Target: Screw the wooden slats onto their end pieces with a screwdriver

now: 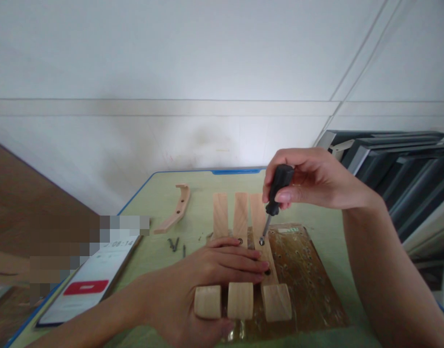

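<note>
Three pale wooden slats [241, 217] lie side by side on a brown perforated board [305, 275], their thick near ends facing me. My left hand [211, 278] lies flat across the slats with its fingers stretched out, pressing them down. My right hand [309, 179] is closed round the black handle of a screwdriver [274, 198]. The screwdriver's tip rests on a screw [261, 240] in the rightmost slat. Another dark screw hole shows in the middle slat by my left fingertips.
A curved wooden piece [174, 212] lies at the back left of the green table [156, 198]. A few loose screws [174, 244] lie near it. A phone [93, 275] with a red button on its screen sits at the left. Dark panels [399, 164] lean at the right.
</note>
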Demonstrator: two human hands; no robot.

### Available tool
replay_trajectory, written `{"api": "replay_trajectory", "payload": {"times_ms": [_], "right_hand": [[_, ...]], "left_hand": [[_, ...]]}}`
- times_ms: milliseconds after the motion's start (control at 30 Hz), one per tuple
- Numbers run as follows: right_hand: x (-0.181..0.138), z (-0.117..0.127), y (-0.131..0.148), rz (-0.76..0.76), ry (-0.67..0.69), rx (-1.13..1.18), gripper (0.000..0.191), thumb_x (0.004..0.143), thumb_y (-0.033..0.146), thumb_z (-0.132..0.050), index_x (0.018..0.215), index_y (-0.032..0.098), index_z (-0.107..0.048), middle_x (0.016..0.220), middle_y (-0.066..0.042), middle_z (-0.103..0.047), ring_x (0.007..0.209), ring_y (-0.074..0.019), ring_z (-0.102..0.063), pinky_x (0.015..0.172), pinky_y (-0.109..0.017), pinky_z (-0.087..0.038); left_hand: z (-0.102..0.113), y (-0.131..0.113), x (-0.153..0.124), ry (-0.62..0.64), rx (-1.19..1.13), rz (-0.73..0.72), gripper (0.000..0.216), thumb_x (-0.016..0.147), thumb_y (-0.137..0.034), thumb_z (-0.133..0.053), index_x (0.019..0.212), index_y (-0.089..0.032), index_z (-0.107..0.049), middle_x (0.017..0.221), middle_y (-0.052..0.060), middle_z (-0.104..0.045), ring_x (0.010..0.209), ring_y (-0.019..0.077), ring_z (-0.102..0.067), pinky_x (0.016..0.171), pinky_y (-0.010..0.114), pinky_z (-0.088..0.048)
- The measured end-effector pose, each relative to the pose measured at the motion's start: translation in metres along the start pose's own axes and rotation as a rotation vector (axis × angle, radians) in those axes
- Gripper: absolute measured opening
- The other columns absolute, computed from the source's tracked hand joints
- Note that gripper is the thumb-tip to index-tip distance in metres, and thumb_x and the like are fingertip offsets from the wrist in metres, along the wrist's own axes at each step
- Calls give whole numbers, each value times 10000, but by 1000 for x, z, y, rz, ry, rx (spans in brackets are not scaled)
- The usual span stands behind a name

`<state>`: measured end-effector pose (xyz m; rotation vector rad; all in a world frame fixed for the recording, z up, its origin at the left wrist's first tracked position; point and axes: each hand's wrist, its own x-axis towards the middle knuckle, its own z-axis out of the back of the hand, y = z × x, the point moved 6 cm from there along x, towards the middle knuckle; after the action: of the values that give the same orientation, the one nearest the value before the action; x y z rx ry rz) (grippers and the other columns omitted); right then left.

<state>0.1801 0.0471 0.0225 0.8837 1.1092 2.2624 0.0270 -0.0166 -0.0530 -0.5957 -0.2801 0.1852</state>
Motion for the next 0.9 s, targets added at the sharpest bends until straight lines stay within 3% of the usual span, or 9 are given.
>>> {"api": "replay_trajectory", "payload": {"times_ms": [900], "right_hand": [[4,-11,5,13,94,-132,188,786,253,-611,878,100,-552,771,-37,-621,639,-87,-617,556,-175,-505]], "left_hand": [[0,0,2,17,9,-7,616,721,-263,-583,1297,-236,-367,1334,17,-500,1253,194,-439,1110,327,-222]]}}
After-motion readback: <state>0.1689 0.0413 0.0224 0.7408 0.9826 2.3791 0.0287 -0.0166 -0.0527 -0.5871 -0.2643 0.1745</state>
